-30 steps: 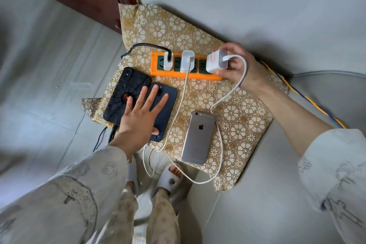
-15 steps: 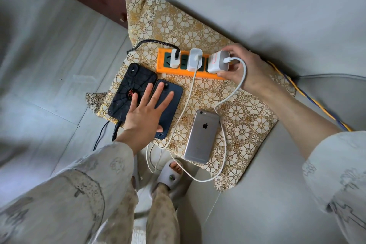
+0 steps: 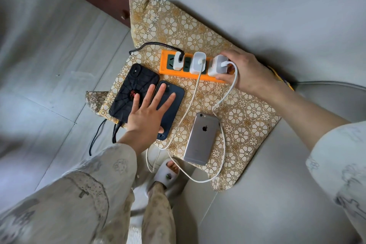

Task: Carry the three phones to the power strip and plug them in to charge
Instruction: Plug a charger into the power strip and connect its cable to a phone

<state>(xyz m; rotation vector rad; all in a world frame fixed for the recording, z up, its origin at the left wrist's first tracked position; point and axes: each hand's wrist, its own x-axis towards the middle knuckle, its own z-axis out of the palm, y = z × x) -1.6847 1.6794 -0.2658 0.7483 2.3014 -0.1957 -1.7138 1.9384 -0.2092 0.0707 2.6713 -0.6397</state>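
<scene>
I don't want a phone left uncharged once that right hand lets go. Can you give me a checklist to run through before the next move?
1. Third charger seated in the orange power strip: cannot tell; the right hand covers that end.
2. Other two chargers in the strip: ok, both stand in sockets.
3. Silver phone lying flat on the patterned cloth: ok.
4. White cable joined to the silver phone: cannot tell; its port is not visible.
5. Left hand steadying the spider-web case phone and the dark blue phone: ok, resting flat across both.
6. Black cable in the spider-web case phone: ok, it meets the lower edge.
</scene>
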